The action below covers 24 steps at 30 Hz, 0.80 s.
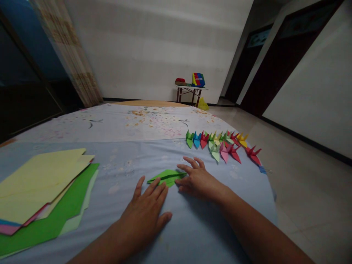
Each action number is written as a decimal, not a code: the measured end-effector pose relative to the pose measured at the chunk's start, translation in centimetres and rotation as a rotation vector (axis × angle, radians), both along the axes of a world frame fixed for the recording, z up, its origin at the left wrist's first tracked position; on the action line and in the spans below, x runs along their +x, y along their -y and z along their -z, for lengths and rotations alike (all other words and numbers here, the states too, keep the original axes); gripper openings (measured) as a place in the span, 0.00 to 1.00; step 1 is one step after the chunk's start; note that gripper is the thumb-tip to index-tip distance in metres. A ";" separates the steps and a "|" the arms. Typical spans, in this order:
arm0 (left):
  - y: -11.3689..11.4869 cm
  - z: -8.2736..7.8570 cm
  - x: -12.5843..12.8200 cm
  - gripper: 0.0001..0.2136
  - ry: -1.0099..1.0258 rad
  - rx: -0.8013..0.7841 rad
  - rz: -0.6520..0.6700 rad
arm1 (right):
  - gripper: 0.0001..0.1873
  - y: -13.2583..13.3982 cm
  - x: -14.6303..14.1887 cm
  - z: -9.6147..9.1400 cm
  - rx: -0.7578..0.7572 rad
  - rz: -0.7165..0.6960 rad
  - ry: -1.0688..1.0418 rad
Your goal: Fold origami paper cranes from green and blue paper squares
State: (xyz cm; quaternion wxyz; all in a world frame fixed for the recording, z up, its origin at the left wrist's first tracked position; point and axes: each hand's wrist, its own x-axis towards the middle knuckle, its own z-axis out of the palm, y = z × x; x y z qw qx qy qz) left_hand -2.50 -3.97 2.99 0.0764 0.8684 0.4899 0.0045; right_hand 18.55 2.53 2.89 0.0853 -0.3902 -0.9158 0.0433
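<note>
A green paper [167, 176], folded into a flat pointed shape, lies on the pale blue cloth [132, 161]. My left hand [147, 211] rests flat on the cloth with fingers stretched out, fingertips touching the paper's near edge. My right hand [196, 179] lies open beside the paper's right end, fingers spread and pressing on it. Neither hand grips anything.
A stack of coloured paper sheets [41, 190], yellow on top and green below, lies at the left. Several folded paper cranes [220, 145] sit in a row at the right, near the cloth's edge. A small table [189, 90] with colourful things stands by the far wall.
</note>
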 end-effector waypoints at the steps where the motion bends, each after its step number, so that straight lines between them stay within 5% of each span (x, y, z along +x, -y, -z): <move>1: 0.0 0.1 0.1 0.23 0.002 0.011 -0.002 | 0.11 -0.1 0.0 0.0 0.019 0.005 -0.045; 6: -0.2 -0.3 0.6 0.16 0.068 0.125 0.005 | 0.13 -1.0 0.0 0.8 0.106 0.164 -0.243; 13: -1.9 -0.5 -0.3 0.11 0.246 0.382 -0.129 | 0.23 -1.2 -0.1 1.1 0.036 0.221 -0.133; 19: -2.1 1.0 -0.7 0.13 0.174 0.265 -0.133 | 0.20 -1.6 -0.7 1.4 -0.012 0.281 -0.133; 24: -1.1 0.3 0.3 0.14 0.167 0.175 -0.140 | 0.31 -3.0 -1.6 3.1 -0.032 0.356 -0.340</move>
